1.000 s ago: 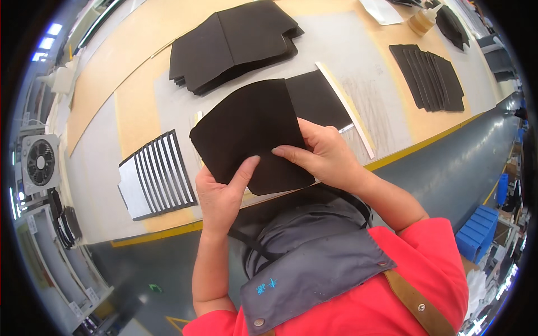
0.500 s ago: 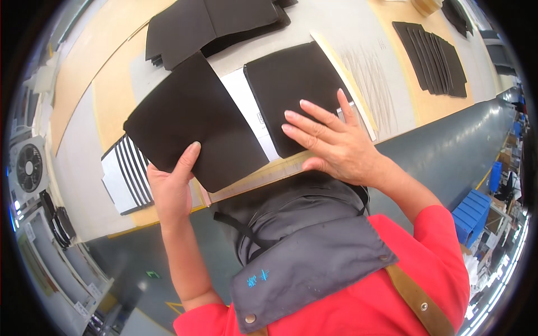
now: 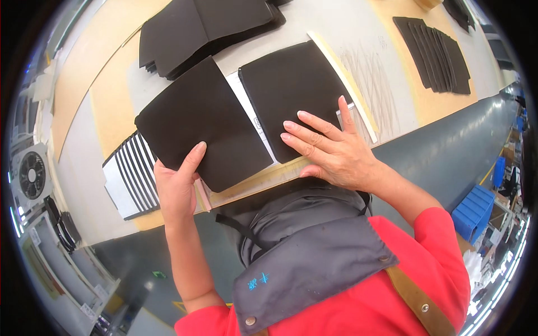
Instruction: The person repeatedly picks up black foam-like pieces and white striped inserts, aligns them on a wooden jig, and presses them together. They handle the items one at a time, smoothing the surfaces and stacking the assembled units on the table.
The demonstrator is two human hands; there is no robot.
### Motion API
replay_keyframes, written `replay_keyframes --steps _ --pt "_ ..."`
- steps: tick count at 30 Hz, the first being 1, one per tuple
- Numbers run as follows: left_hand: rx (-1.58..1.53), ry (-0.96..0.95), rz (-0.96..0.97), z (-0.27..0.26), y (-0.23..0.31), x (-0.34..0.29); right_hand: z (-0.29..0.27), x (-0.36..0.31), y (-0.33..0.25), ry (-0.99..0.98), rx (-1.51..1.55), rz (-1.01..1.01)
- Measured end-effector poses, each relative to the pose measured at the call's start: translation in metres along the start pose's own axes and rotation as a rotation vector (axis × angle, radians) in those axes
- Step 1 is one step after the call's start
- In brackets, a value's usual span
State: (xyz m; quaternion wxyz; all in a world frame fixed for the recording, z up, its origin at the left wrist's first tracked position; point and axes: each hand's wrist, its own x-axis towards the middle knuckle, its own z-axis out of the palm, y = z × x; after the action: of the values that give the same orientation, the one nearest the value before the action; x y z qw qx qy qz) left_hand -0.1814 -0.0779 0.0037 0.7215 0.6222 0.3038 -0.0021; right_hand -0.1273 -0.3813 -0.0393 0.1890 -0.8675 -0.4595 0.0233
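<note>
My left hand (image 3: 180, 182) grips the near left edge of a black panel (image 3: 204, 120), thumb on top and fingers underneath. Beside it on the right lies a second black panel (image 3: 294, 84), and a narrow strip of white sheet (image 3: 255, 117) shows between the two. My right hand (image 3: 336, 145) rests with fingers spread on the near right corner of this second panel. Along the second panel's right side runs a pale straight strip (image 3: 344, 84). Whatever lies beneath the left panel is mostly hidden.
A thick stack of black panels (image 3: 207, 28) sits at the back. To the left are white pieces with black edges (image 3: 131, 179), fanned out. More black pieces (image 3: 434, 56) overlap at the far right. The table's front edge (image 3: 258, 182) runs just before my apron.
The left panel has shifted right with my left hand, narrowing the white gap between the panels. My right hand stays spread on the second panel.
</note>
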Motion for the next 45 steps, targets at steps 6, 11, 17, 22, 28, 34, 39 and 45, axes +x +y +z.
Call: replay_keyframes --steps 6,11,17,22,28,34,39,45 --pt "-0.026 -0.038 -0.017 0.007 -0.003 0.004 0.002 -0.001 0.0 0.005 -0.02 -0.002" --pt "-0.051 -0.059 -0.025 0.01 -0.011 0.005 0.004 -0.001 0.001 0.034 -0.007 0.003" --pt "-0.035 -0.075 -0.048 0.01 -0.014 0.005 0.005 -0.001 0.001 0.036 -0.008 0.005" --pt "-0.019 -0.079 -0.046 0.011 -0.014 0.005 0.005 -0.001 0.001 0.035 -0.016 0.001" --pt "-0.002 -0.068 -0.042 0.013 -0.014 0.004 0.006 -0.001 0.002 0.035 -0.02 0.002" --pt "0.003 -0.067 -0.056 0.014 -0.013 0.004 0.005 -0.001 0.001 0.033 -0.012 0.005" --pt "0.004 -0.068 -0.05 0.013 -0.014 0.004 0.005 -0.001 0.001 0.033 -0.02 0.007" --pt "0.006 -0.067 -0.055 0.015 -0.013 0.004 0.006 -0.001 0.001 0.034 -0.019 0.009"
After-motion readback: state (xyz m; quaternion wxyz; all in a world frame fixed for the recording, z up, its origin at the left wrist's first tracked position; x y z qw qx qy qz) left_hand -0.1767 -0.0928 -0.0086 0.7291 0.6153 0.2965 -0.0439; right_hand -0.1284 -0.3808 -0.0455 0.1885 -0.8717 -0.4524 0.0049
